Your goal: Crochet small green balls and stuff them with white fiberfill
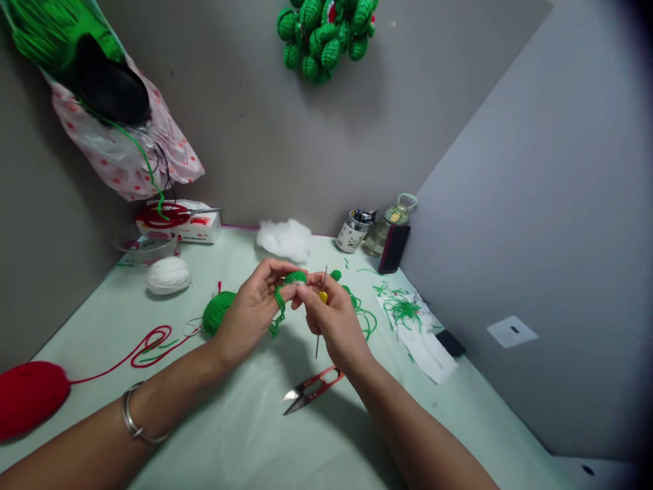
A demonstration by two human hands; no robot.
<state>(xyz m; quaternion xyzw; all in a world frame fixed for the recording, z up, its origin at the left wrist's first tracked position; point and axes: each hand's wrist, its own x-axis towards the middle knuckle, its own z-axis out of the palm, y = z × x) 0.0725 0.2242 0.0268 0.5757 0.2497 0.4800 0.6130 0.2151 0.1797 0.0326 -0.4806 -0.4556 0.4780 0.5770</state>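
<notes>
My left hand (252, 306) pinches a small green crocheted piece (294, 278) above the table, and green yarn (278, 316) hangs from its fingers. My right hand (331, 316) is closed on a crochet hook (321, 309) with a yellow grip, its metal shaft upright. The fingertips of both hands meet at the piece. A green yarn ball (217, 312) lies just left of my left wrist. Red thread snips (311, 389) lie open on the table below my hands.
A red yarn ball (28, 398) with a looping strand lies at the left edge, a white yarn ball (168, 274) and white stuffing (284, 238) farther back. Green yarn scraps on paper (408, 316), a jar (352, 233), a bottle and a phone stand at the right. Green crocheted pieces (326, 34) hang on the wall.
</notes>
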